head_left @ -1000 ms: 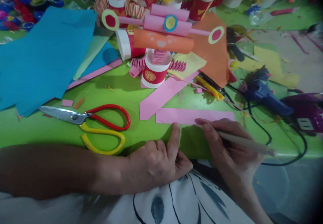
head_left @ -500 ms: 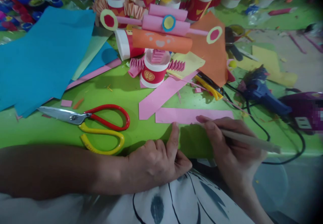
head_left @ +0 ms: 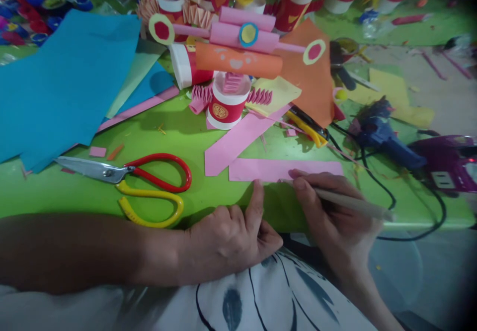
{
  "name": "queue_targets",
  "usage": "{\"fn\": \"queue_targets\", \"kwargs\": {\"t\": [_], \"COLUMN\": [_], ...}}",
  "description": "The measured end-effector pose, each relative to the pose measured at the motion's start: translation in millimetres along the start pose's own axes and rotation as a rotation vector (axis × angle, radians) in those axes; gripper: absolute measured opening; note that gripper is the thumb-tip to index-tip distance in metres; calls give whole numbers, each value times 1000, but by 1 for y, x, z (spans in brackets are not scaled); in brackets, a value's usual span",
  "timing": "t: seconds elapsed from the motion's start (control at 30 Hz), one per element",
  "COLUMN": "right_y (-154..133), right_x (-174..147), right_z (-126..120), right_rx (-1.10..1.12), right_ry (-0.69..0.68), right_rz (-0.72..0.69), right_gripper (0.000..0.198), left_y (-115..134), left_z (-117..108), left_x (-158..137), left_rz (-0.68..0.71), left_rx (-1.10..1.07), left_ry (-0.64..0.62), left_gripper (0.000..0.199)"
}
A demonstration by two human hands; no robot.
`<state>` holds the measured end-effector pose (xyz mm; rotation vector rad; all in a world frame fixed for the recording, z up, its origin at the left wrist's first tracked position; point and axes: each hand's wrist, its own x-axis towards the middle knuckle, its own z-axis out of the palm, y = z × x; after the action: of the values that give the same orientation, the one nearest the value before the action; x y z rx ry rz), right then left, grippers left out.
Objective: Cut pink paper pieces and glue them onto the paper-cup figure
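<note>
A pink paper strip [head_left: 244, 170] lies flat along the green table's front. The index finger of my left hand [head_left: 227, 239] is stretched out, its tip at the strip's lower edge. The thumb sticks out apart and the other fingers are curled. My right hand [head_left: 335, 211] grips a pale grey pen [head_left: 352, 203], its point low at the strip's lower edge. That hand covers part of the strip's right half. A second pink strip [head_left: 233, 144] with a pointed end lies slantwise just behind. Scissors [head_left: 119, 172] with one red and one yellow handle rest to the left.
Blue paper sheets [head_left: 70, 82] cover the left side. Behind the strips stands a red-and-white paper cup [head_left: 225, 107] with folded pink arms. A yellow-and-black cutter [head_left: 307, 126], a blue glue gun [head_left: 391, 134] and black cable [head_left: 376, 177] lie to the right.
My right hand and the pen have slid left along the strip's lower edge. My left hand stays nearly in place.
</note>
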<state>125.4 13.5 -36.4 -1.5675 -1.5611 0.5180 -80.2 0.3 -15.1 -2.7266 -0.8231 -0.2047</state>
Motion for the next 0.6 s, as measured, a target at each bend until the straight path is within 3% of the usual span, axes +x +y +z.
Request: {"fn": "queue_targets", "kwargs": {"t": [0.6], "right_y": [0], "right_x": [0], "right_z": [-2], "right_rx": [-1], "right_ry": [18], "right_rz": [-1], "right_gripper": [3], "left_y": [5], "left_z": [5], "left_x": [-3], "left_rz": [-18], "left_rx": [-4], "left_ry": [8], "left_gripper": [13]}}
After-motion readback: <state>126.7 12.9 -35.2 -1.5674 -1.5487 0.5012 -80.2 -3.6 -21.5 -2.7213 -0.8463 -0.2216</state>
